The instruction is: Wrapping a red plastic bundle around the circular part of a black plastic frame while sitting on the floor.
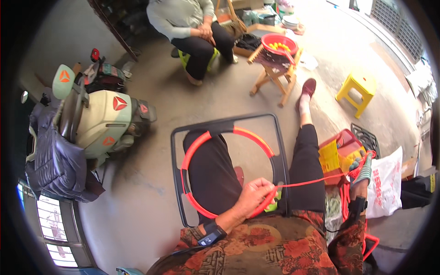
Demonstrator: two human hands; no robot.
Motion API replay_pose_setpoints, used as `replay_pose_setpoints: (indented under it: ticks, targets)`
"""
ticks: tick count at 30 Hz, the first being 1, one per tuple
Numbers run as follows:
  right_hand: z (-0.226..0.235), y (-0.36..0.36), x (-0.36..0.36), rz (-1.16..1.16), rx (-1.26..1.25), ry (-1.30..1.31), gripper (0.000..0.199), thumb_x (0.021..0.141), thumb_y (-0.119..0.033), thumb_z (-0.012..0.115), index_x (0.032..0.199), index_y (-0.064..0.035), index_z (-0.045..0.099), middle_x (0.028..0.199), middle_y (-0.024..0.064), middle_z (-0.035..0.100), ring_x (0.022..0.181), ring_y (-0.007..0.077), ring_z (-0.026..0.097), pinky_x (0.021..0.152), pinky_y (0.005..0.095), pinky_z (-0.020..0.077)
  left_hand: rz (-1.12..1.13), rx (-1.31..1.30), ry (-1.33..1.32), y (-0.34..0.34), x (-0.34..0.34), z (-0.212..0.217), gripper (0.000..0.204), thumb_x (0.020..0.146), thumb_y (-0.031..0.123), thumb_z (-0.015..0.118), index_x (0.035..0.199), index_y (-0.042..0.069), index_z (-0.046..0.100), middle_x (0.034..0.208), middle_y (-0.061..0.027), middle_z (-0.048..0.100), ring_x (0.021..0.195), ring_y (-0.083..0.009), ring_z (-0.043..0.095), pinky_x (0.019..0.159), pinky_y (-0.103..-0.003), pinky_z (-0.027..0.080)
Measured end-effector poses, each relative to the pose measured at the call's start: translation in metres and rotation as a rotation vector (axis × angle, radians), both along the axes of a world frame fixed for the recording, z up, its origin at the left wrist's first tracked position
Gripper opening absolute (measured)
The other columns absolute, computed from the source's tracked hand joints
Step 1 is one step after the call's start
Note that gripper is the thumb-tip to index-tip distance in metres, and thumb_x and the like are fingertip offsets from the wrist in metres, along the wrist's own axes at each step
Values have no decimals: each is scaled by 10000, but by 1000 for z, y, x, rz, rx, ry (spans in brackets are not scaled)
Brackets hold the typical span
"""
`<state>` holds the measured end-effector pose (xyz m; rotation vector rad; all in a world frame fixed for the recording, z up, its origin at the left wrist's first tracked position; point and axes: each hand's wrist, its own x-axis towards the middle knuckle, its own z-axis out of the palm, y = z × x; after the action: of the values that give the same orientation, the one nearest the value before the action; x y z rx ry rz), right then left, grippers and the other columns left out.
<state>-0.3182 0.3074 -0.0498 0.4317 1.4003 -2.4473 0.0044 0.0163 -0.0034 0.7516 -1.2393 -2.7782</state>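
A black square frame [178,183] with a ring [190,153] inside it rests across my lap. Red strip covers most of the ring, with black stretches between the red ones. At the ring's lower right, my left hand [255,196] is closed, its thumb and fingers pinching the red strip [311,181] against the rim. The strip runs taut from there to my right hand [363,170], out to the right in a grey-green glove. That hand is closed around the strip, with more red strip bunched at its fingers.
A red box [346,140] and a white printed sack [385,183] stand beside my right hand. Ahead are a wooden folding stool [275,75] bearing a red basin [279,42], and a yellow stool [357,89]. A seated person [192,36] faces me; a scooter [107,119] stands left.
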Motion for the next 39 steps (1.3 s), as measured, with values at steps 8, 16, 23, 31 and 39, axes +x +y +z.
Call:
replay_pose_setpoints:
  ticks: [8,16,23,31,39]
  targets:
    - [112,-164,103,609,982,1241,389,749,-8,575,1132,-37,518,962,216,628,800,322,629,727,379,512,10,-27,-13,3,0,-6,176,920,185,608,976,20,584,887,-94,657,666,-124,639,552,-235,536]
    - [156,-249,142,766,1144,2201,157,758,-178,565,894,-101,579,806,36,588,799,214,603,863,425,448,102,-77,-19,5,1,-7,171,921,135,599,1014,-9,611,883,-95,663,750,-117,636,670,-216,522]
    - [131,-274,184,1099,1322,2582,202,747,-233,591,862,-108,700,992,62,639,1133,250,541,1086,560,229,145,-709,-52,7,0,-27,258,875,159,663,1049,-28,628,979,-72,672,917,-113,600,806,-269,468]
    - [127,-247,167,1170,977,2167,332,664,-226,674,971,-102,654,1181,94,573,1229,298,453,1077,521,260,21,-784,-128,4,2,-3,232,903,163,610,1041,-24,622,1007,-76,662,934,-128,597,834,-278,463]
    - [128,-163,157,1207,822,1758,396,647,-280,736,1012,-169,634,1189,68,548,1194,287,474,963,493,370,-33,-61,69,-1,-2,1,144,990,190,446,1021,50,459,833,-95,617,574,-135,600,476,-229,483]
